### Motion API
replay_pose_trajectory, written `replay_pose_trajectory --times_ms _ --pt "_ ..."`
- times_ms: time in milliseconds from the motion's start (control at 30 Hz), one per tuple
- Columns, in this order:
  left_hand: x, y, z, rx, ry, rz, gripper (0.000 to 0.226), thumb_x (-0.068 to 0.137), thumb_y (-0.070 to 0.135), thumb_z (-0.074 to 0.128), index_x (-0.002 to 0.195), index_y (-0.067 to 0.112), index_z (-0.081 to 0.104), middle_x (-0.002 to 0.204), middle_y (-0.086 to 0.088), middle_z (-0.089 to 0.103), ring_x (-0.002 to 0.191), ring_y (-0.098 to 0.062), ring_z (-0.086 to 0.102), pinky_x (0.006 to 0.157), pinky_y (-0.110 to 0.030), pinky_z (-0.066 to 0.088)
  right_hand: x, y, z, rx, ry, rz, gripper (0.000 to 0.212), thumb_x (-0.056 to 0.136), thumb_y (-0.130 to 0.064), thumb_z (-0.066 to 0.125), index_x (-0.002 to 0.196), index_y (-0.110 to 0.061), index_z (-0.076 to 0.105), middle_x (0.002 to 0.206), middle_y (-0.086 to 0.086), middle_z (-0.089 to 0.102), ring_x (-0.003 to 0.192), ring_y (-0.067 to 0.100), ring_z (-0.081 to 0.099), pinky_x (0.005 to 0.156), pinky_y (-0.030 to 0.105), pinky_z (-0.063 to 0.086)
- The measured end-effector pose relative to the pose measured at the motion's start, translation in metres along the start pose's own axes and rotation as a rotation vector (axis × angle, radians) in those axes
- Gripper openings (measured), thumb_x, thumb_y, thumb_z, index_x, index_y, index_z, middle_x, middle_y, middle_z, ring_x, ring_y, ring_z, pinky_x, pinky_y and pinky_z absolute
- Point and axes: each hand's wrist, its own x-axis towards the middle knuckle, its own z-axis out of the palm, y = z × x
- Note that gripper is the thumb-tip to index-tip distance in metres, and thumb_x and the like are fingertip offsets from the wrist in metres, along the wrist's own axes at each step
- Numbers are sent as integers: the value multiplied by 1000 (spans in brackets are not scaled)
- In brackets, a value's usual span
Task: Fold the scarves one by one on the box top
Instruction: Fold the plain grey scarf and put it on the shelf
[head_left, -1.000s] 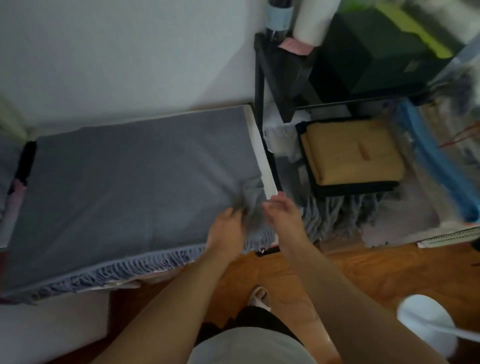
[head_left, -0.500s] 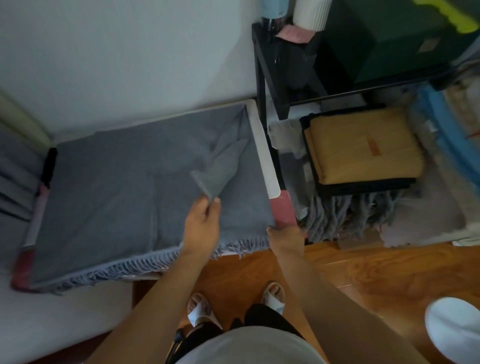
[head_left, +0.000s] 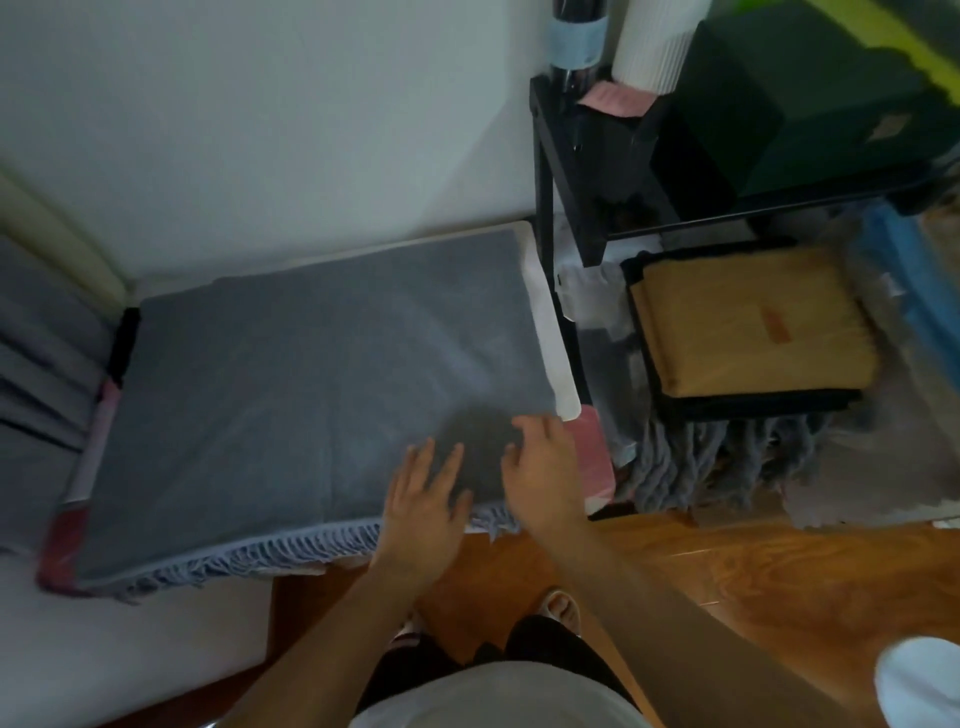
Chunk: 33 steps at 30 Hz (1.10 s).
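Grey scarf (head_left: 322, 379), spread flat over the white box top (head_left: 553, 358), its fringed hem (head_left: 270, 553) hanging over the near edge. Left hand (head_left: 423, 499): fingers straight and spread, palm down on the scarf's near right corner. Right hand (head_left: 543, 467): just beside the left, fingers loosely bent, tips touching the same corner; motion blur leaves it unclear whether any fabric is pinched. A pink-red strip (head_left: 592, 452) shows beneath the scarf at the box's right edge, and a similar strip (head_left: 98, 441) along its left edge. To the right: a black shelf frame (head_left: 550, 171), and below it a folded mustard-yellow scarf (head_left: 748, 322) lying on a dark folded one, with grey tassels (head_left: 727, 457) hanging in front. Wooden floor (head_left: 753, 582) in the foreground.
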Motion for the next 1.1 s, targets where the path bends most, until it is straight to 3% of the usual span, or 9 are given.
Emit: replay_pose_trajectory --times_ms 133,233,333,433,533,633,767,933,1100 --pt "-1 -71 -15 184 -55 -195 63 103 59 18 161 33 17 168 -12 10 154 -37 7 123 -53 18 26 -11 33 -352 -357 -390 58 107 -43 30 159 -23 14 167 7 5 153 32 1 123 46 7" --pt "-18 -118 -11 378 -174 -43 74 100 68 10 159 26 24 164 -19 20 148 -44 25 115 -57 25 28 24 41 -575 -374 -149 61 106 -47 13 159 -26 -8 167 5 -13 152 34 -16 123 51 -7" --pt "-22 -117 -21 400 -191 48 73 96 68 29 155 26 37 156 -20 38 138 -43 42 106 -56 35 32 9 51 -496 -198 263 63 104 -34 24 160 -18 -2 166 14 -11 151 39 -14 123 56 -3" --pt "-1 -110 -51 248 -85 93 57 99 57 30 143 29 54 134 -10 57 121 -32 57 92 -47 51 40 -53 87 -431 -94 -59 60 105 -36 33 160 -18 15 166 15 3 153 38 -7 123 52 -1" --pt "32 -159 -67 275 -37 24 59 101 55 28 154 32 38 155 -12 39 142 -35 38 108 -52 41 64 -77 123 -481 -233 -272 62 104 -52 19 160 -24 17 168 9 4 154 33 -5 123 50 4" --pt "41 -231 -66 310 -71 -117 68 98 62 24 157 29 33 163 -16 26 151 -39 21 118 -60 22 91 -45 118 -583 -223 -32 73 98 -62 5 160 -25 16 167 9 7 154 34 1 124 51 3" --pt "36 -253 -81 284 -104 -130 69 95 63 27 152 27 43 160 -15 34 146 -38 29 114 -61 28 111 -34 91 -513 -59 363 66 100 -47 31 157 -14 28 163 23 16 150 44 9 121 57 9" --pt "147 -232 -80 182 39 -94 68 96 62 26 155 29 38 164 -15 26 151 -37 21 120 -58 19 169 -124 163 -526 -107 -191 63 101 -49 26 156 -18 31 163 17 21 152 40 11 122 53 11" --pt "215 -304 -100 238 54 -320 71 95 68 19 159 38 19 168 -9 12 154 -36 8 121 -61 7 221 -95 171 -650 -207 -119 71 97 -64 7 160 -30 7 168 8 1 154 32 -2 124 49 0"
